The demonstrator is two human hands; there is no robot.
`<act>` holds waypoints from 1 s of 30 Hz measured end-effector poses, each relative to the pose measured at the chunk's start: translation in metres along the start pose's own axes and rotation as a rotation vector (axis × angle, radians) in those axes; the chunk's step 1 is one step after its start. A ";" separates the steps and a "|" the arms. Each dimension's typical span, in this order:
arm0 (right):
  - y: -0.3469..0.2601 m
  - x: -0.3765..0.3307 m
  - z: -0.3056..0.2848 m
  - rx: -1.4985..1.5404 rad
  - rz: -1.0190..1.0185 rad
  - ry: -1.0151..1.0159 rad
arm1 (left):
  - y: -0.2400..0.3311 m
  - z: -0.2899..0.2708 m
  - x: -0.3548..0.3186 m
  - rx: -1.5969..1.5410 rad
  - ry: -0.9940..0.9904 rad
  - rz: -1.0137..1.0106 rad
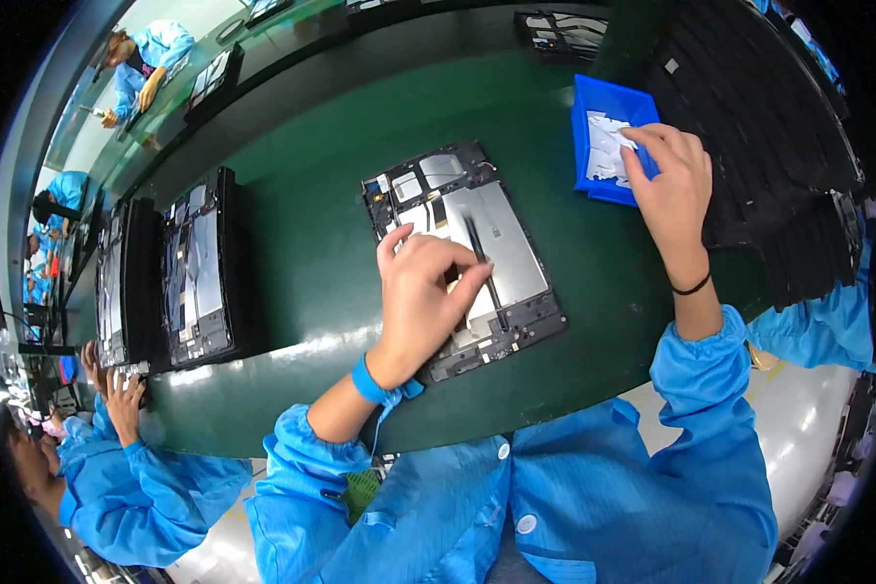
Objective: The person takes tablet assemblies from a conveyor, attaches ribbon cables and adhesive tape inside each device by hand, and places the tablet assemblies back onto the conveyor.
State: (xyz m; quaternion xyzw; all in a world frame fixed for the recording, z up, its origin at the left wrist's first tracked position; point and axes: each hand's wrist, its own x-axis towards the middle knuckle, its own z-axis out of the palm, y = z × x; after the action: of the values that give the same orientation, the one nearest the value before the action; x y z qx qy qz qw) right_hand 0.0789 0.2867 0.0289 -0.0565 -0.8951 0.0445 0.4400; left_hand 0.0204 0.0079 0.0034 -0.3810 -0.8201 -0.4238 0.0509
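Note:
An opened tablet chassis point(501, 229) with a silver battery panel and dark circuit parts lies on the green belt point(311, 282). My left hand point(423, 292) rests on its lower half, fingertips pressing on the panel beside a thin dark strip. My right hand point(667, 180) reaches into a blue plastic bin point(584, 107) at the upper right, its fingers pinched on a small white piece point(608, 151) among several others inside.
A stack of dark trays with opened tablets point(190, 273) stands at the left. A co-worker's hands point(117, 389) in blue sleeves touch them. Black ribbed trays point(749, 127) fill the right side. Another person point(146, 63) works across the belt.

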 end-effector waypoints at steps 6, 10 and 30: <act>-0.075 -0.045 -0.008 0.530 -0.188 -0.323 | -0.016 0.002 -0.005 -0.010 0.016 -0.072; -0.102 -0.067 -0.022 0.642 -0.106 -0.501 | -0.014 0.004 -0.004 -0.002 0.020 -0.049; -0.105 -0.069 -0.016 0.636 -0.074 -0.595 | -0.013 0.006 -0.002 0.058 0.023 -0.031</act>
State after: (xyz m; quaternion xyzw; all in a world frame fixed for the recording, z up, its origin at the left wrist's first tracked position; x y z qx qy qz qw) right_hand 0.1267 0.1733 -0.0015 0.1292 -0.9261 0.3163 0.1599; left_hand 0.0146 0.0060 -0.0098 -0.3619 -0.8372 -0.4049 0.0649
